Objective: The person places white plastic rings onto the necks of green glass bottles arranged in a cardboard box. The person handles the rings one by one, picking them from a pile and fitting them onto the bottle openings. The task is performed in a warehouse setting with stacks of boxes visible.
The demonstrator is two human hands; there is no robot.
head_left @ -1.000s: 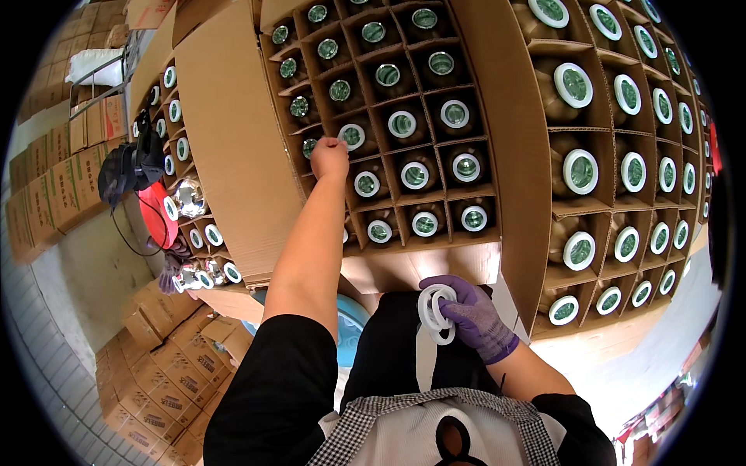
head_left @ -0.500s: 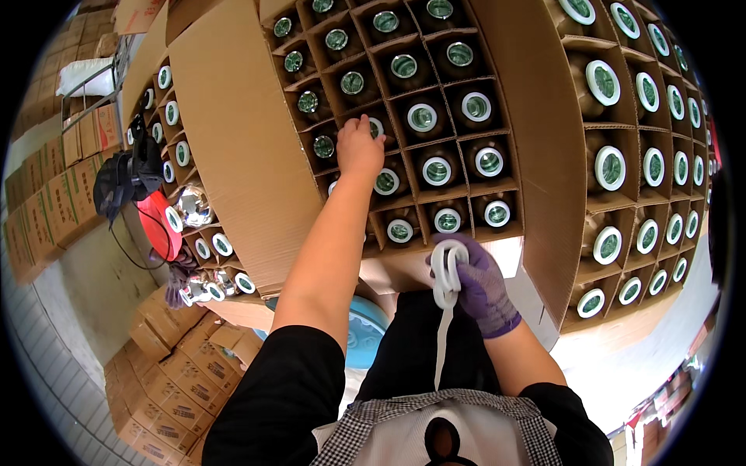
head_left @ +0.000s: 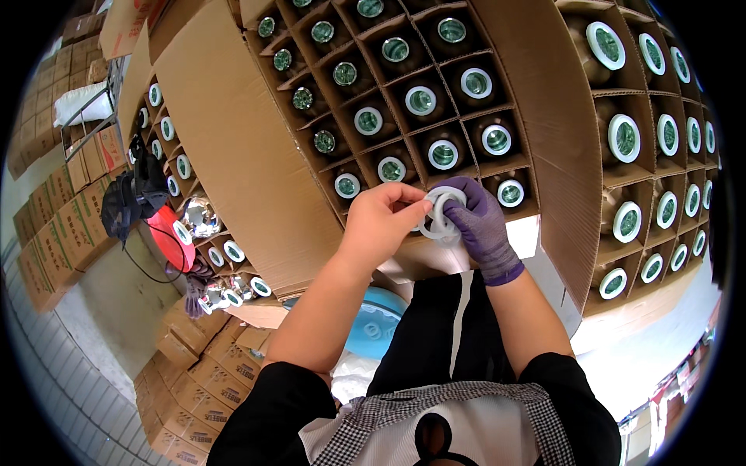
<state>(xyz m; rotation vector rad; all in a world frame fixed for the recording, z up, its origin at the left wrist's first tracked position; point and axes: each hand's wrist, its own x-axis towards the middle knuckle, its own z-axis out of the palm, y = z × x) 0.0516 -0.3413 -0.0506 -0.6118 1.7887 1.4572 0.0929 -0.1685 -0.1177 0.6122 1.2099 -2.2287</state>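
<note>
My bare left hand (head_left: 381,221) pinches thumb and forefinger at the edge of a small stack of white rings (head_left: 441,221). In a purple glove, my right hand (head_left: 480,225) is closed around the same rings from the other side. Both hands meet over the near edge of an open carton (head_left: 330,221). Divider cells in it hold bottles with round, green-tinted glass mouths. White rings sit on the nearer mouths, such as this ringed bottle mouth (head_left: 368,120); farther left and back, a bottle mouth (head_left: 324,141) has no ring. My hands hide part of the front row.
Another divided carton (head_left: 602,182) of ringed bottles stands at the right. To the left, a third holds ringed bottles and silvery ones (head_left: 200,217), beside a red round object (head_left: 167,237) and a black bag (head_left: 128,202). A blue basin (head_left: 373,322) sits below; stacked boxes (head_left: 190,396) lie lower left.
My left hand has drawn back from a bottle mouth in the carton to the rings in my right hand. That mouth now shows a white ring. My right hand has risen slightly.
</note>
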